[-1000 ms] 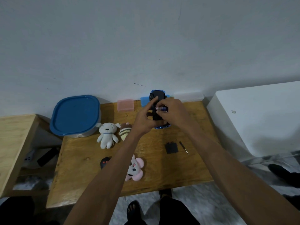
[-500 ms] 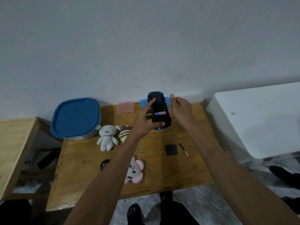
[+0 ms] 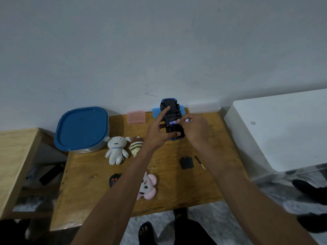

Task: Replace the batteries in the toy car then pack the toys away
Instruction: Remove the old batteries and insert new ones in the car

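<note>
My left hand (image 3: 159, 131) holds the blue toy car (image 3: 171, 110) upside down above the far side of the wooden table (image 3: 85, 200), its black underside and open battery bay facing me. One battery (image 3: 173, 122) lies across the bay. My right hand (image 3: 194, 129) touches that battery with its fingertips and grips a second battery (image 3: 188, 120). The black battery cover (image 3: 186, 163) and a small screwdriver (image 3: 200, 162) lie on the table below my right wrist.
A blue-lidded container (image 3: 81, 128) stands at the table's back left. A white plush (image 3: 116, 151), a striped plush (image 3: 136, 147), a pink plush (image 3: 147, 187) and a black remote (image 3: 114, 179) lie on the table. Pink (image 3: 136, 117), blue (image 3: 156, 113) and clear (image 3: 203, 107) boxes line the wall. A white bin (image 3: 283, 131) stands right.
My right hand drew away from the car, leaving a battery in the bay, then came back to it holding another battery. The left hand kept hold of the car.
</note>
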{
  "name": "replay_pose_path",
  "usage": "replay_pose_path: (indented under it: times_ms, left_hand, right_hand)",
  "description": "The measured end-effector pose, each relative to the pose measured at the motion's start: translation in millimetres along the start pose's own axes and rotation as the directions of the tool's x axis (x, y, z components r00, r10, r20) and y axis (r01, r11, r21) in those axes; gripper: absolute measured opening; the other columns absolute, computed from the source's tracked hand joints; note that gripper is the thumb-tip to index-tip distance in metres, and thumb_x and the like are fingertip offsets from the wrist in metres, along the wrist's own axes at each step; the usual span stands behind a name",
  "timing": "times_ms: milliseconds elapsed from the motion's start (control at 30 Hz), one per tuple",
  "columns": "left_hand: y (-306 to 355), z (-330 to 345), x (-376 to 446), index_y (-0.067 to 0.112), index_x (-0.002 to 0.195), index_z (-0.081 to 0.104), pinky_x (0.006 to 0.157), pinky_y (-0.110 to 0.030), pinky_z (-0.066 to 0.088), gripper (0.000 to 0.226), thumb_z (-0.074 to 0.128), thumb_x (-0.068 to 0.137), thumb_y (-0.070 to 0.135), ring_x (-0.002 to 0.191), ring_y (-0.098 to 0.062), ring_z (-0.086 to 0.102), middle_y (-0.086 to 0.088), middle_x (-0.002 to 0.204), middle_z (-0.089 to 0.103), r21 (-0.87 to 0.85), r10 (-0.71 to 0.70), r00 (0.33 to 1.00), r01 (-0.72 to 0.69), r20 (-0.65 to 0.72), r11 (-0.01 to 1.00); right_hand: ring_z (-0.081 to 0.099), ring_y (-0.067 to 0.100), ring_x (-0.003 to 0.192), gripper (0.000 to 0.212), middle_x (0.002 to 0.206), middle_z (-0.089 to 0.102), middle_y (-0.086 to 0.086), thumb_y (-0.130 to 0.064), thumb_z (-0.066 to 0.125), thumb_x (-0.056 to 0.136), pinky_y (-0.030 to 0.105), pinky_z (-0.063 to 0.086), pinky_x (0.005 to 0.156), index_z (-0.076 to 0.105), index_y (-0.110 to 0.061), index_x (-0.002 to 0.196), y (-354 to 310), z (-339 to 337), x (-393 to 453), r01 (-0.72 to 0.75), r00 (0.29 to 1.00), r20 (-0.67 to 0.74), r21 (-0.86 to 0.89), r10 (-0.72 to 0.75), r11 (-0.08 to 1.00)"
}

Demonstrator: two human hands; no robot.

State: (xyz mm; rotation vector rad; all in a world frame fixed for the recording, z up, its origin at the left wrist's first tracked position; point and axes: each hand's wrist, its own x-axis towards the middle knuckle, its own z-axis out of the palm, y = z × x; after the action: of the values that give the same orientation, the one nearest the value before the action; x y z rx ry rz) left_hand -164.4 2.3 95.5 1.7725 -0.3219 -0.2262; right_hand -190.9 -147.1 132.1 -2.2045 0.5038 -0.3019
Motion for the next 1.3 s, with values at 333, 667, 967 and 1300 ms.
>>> replay_pose_path:
  times_ms: [333, 667, 967, 1300]
  left_hand:
    - [-2, 6, -4, 0.03, 0.154, 0.04, 0.099, -0.045, 0.057, 0.099, 0.092, 0.071, 0.014, 0.122, -0.013, 0.063, 0.029, 0.131, 0.056, 0.025, 0.052, 0.997, -0.051, -0.051, 0.998]
    - [-4, 5, 1, 0.033, 0.155, 0.038, 0.098, -0.048, 0.057, 0.1, 0.091, 0.073, 0.014, 0.121, -0.018, 0.064, 0.012, 0.136, 0.059, 0.035, 0.043, 0.998, -0.042, -0.043, 0.999]
    - [-7, 8, 4, 0.032, 0.155, 0.038, 0.098, -0.043, 0.058, 0.099, 0.091, 0.072, 0.019, 0.123, -0.019, 0.062, 0.005, 0.139, 0.056, 0.03, 0.021, 0.999, -0.02, -0.047, 0.999]
    - [-13, 11, 13, 0.04, 0.151, 0.04, 0.1, -0.049, 0.055, 0.098, 0.093, 0.07, 0.025, 0.124, -0.014, 0.059, 0.004, 0.143, 0.057, 0.038, -0.036, 0.999, 0.036, -0.006, 0.999]
  right_hand:
    - [0.061, 0.009, 0.062, 0.019, 0.076, 0.07, 0.001, -0.029, 0.075, 0.087, 0.019, 0.037, 0.049, 0.074, -0.011, 0.084, -4, 3, 2, -0.192, 0.979, 0.087, 0.115, 0.183, 0.975]
    - [0.067, 0.014, 0.077, 0.019, 0.086, 0.072, 0.0, -0.027, 0.078, 0.085, 0.017, 0.047, 0.053, 0.073, -0.01, 0.09, 3, -1, 2, -0.259, 0.966, 0.126, 0.367, 0.228, 0.894]
    - [0.059, 0.001, 0.079, 0.016, 0.086, 0.063, -0.009, -0.022, 0.077, 0.087, 0.016, 0.046, 0.058, 0.064, -0.012, 0.089, -2, 7, -1, -0.092, 0.996, 0.02, 0.329, 0.09, 0.94]
    - [0.058, -0.011, 0.073, 0.017, 0.083, 0.063, -0.013, -0.018, 0.057, 0.099, 0.001, 0.042, 0.057, 0.071, -0.011, 0.106, 0, 9, 16, -0.048, 0.998, -0.019, 0.263, 0.054, 0.964]
